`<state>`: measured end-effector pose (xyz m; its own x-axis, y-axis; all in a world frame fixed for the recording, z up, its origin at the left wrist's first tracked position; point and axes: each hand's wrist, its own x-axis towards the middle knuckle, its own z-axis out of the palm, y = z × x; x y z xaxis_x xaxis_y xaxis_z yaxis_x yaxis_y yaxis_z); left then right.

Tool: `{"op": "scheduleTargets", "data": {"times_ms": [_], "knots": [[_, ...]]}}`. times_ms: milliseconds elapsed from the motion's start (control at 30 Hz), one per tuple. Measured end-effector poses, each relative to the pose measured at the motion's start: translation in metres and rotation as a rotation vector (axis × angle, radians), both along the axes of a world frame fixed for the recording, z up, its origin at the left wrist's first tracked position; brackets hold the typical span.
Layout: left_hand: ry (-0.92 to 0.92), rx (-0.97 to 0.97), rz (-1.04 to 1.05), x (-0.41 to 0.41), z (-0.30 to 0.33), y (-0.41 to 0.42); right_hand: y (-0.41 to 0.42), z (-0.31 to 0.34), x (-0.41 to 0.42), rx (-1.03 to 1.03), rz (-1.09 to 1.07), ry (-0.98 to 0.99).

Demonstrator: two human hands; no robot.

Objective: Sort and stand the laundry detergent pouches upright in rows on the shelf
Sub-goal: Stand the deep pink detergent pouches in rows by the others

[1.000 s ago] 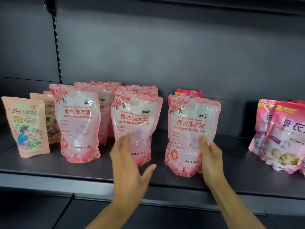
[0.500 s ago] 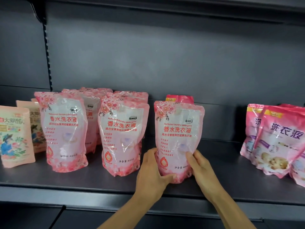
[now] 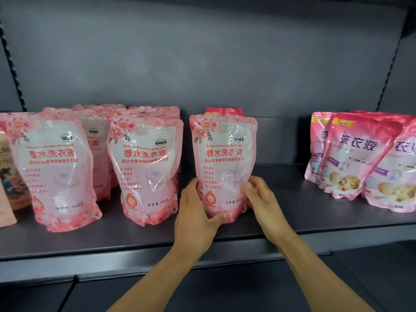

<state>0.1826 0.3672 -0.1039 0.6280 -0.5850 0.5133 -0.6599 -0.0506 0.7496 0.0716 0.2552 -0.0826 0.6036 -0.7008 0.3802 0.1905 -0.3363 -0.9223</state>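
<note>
Both hands are on one pale pink pouch [image 3: 222,167] that stands upright on the shelf [image 3: 315,224], near its front edge and roughly mid-span. The left hand [image 3: 195,212] cups the pouch's lower left side, thumb hooked under the bottom front corner and fingers [image 3: 191,188] wrapped toward the back. The right hand [image 3: 261,199] pinches the lower right edge, its fingers [image 3: 249,188] curled against the film. Both hold the pouch low down; neither is open.

To the left stand two more front pouches of the same kind, the middle pouch [image 3: 145,172] and the left pouch [image 3: 56,172], each heading a row of further pouches behind it. The held pouch looks like the start of a third row: behind it only a darker pink pouch [image 3: 224,111] shows at its top edge, a different product. A group of darker pouches [image 3: 358,154] leans toward the shelf's right end, well apart.

The step in hand appears to be seating and squaring this pouch. Next, it likely needs its base flattened so it stands unaided, face forward and level with the two fronts beside it. The stray darker pouch behind probably belongs with the right-hand group.
</note>
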Motion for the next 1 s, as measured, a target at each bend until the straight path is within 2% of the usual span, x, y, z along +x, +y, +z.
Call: {"op": "scheduleTargets", "data": {"times_ms": [100, 233, 367, 500, 600, 700, 1000], "knots": [[-0.1, -0.016, 0.069, -0.006, 0.001, 0.009, 0.002, -0.005, -0.016, -0.103, -0.102, 0.034], [-0.332, -0.154, 0.147, -0.019, 0.002, 0.014, -0.001, -0.011, -0.043, -0.207, -0.175, 0.11], [-0.466, -0.238, 0.027, -0.04, 0.013, 0.006, -0.017, 0.004, -0.062, -0.287, -0.218, 0.148], [-0.561, -0.17, -0.064, -0.054, 0.025, -0.017, -0.05, 0.028, -0.066, -0.28, -0.24, 0.084], [-0.524, -0.06, -0.102, -0.069, 0.036, -0.037, -0.082, 0.042, -0.06, -0.301, -0.224, 0.056], [-0.41, 0.008, -0.107, -0.081, 0.043, -0.065, -0.121, 0.052, -0.045, -0.299, -0.158, 0.087], [-0.163, 0.135, 0.137, -0.086, 0.036, -0.148, -0.217, 0.073, 0.045, -0.191, 0.115, 0.248]]}}
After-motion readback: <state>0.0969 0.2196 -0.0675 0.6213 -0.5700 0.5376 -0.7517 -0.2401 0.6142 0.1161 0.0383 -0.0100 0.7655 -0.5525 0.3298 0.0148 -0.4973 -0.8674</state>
